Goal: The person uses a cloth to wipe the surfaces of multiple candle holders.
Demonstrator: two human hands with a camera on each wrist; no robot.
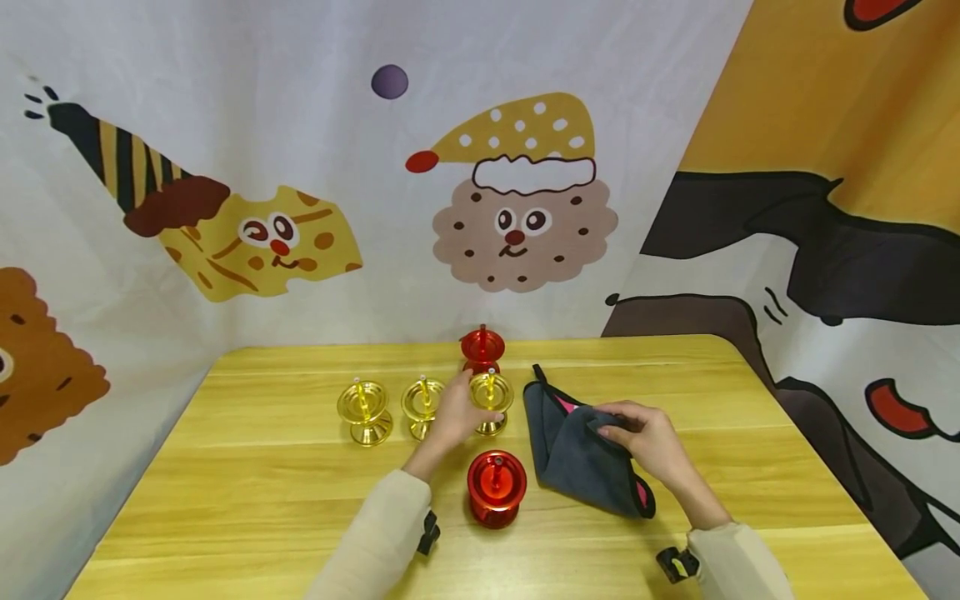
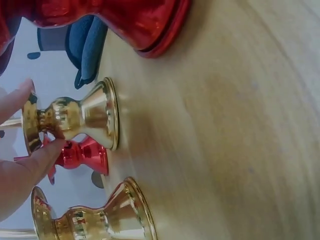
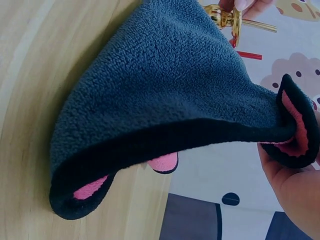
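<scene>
My left hand (image 1: pixel 453 414) holds the dish of the rightmost gold candle holder (image 1: pixel 492 427) between thumb and fingers. In the left wrist view that gold candle holder (image 2: pixel 95 116) stands upright, its base on the table. My right hand (image 1: pixel 654 440) pinches an edge of a dark grey-blue cloth (image 1: pixel 581 458) with black trim and a pink underside. The right wrist view shows the cloth (image 3: pixel 160 75) bunched and raised at the pinched edge, its other parts drooping to the table. The fingertips on it are partly hidden by the fold.
Two more gold candle holders, one at the left (image 1: pixel 371 429) and one beside my left hand (image 1: pixel 418 402), stand in the row. A red candle holder (image 1: pixel 482 346) is at the back of the wooden table (image 1: pixel 247 500), another red candle holder (image 1: pixel 497 492) in front. A cartoon-printed curtain (image 1: pixel 300 108) hangs behind.
</scene>
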